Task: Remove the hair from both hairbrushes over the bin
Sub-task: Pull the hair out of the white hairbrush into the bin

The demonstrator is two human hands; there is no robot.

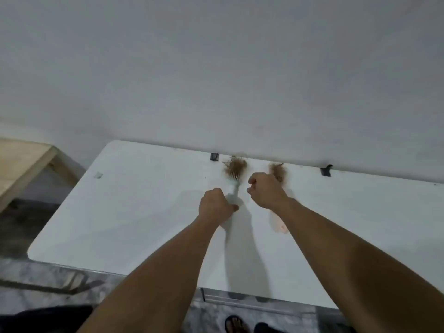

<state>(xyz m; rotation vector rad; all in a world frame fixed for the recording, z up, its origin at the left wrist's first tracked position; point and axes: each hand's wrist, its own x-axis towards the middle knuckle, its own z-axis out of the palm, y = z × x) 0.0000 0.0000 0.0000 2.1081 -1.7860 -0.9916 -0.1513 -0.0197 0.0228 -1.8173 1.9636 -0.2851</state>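
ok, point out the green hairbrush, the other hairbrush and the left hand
green hairbrush point(233, 187): head view, on its handle
other hairbrush point(278, 173): head view, on its hair-clogged head
left hand point(216, 204): head view, on its back

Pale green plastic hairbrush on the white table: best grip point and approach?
Grip the pale green plastic hairbrush by its bare handle, from the near side. The handle points toward the person; brown hair clogs the far bristle head. The left hand wraps it there.

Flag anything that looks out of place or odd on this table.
Both hairbrushes are clogged with brown hair: the mint one gripped by the left hand, and a second tuft past the right hand. A pink handle shows under the right forearm. No bin is in view. Black clips sit on the table's far edge.
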